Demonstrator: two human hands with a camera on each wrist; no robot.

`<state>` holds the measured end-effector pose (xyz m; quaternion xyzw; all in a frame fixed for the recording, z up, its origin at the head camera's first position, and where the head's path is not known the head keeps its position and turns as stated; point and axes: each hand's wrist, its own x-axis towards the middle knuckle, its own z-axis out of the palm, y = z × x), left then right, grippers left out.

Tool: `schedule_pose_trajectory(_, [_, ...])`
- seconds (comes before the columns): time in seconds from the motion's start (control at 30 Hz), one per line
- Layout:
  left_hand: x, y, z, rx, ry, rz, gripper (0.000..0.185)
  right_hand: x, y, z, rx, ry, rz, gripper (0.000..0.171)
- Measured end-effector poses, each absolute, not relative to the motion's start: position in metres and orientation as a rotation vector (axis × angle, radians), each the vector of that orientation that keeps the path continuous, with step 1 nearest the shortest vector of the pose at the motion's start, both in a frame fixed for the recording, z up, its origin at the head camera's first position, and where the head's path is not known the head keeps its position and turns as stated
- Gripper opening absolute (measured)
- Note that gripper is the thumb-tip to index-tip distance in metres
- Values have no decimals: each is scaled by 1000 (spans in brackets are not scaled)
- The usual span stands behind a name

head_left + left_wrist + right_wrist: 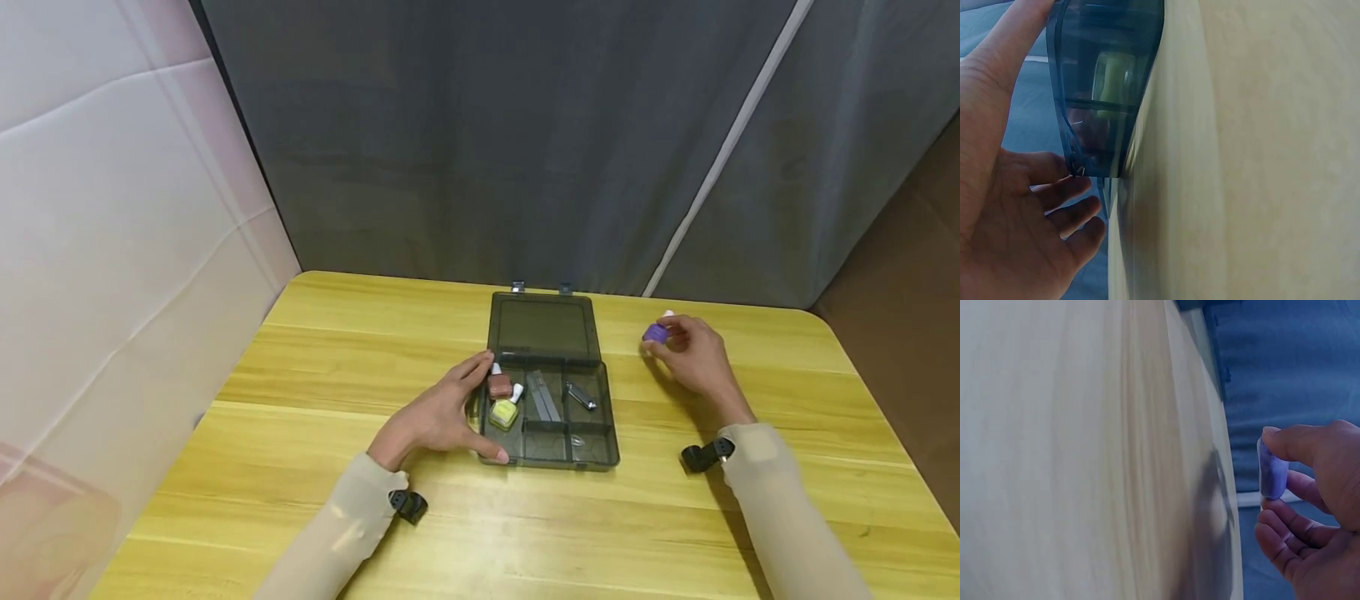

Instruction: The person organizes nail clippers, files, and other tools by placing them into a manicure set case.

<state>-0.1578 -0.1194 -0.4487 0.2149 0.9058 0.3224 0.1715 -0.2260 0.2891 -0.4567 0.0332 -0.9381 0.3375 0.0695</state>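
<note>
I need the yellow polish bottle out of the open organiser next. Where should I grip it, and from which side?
Probably by its white cap, coming straight down from above. The yellow bottle lies low in a walled compartment of the organiser box, tight beside the brown bottle, so side access is blocked. The left hand already rests against the box's left wall and is nearest; the right hand holds the purple bottle.

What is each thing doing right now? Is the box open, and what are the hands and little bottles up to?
Box: open, lid laid back flat.
Purple bottle: pinched in the right hand, off to the box's right.
Left hand: fingers straight, steadying the box's left side.
Brown bottle: in the box.
Yellow bottle: in the box, beside the brown one.
</note>
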Motion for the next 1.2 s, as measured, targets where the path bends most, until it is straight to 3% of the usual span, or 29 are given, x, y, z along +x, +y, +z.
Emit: schedule_pose_trajectory(1.2, [-156,-124,-447,637,2572,895,144,-187,222,-440,348,-2763,1158,43])
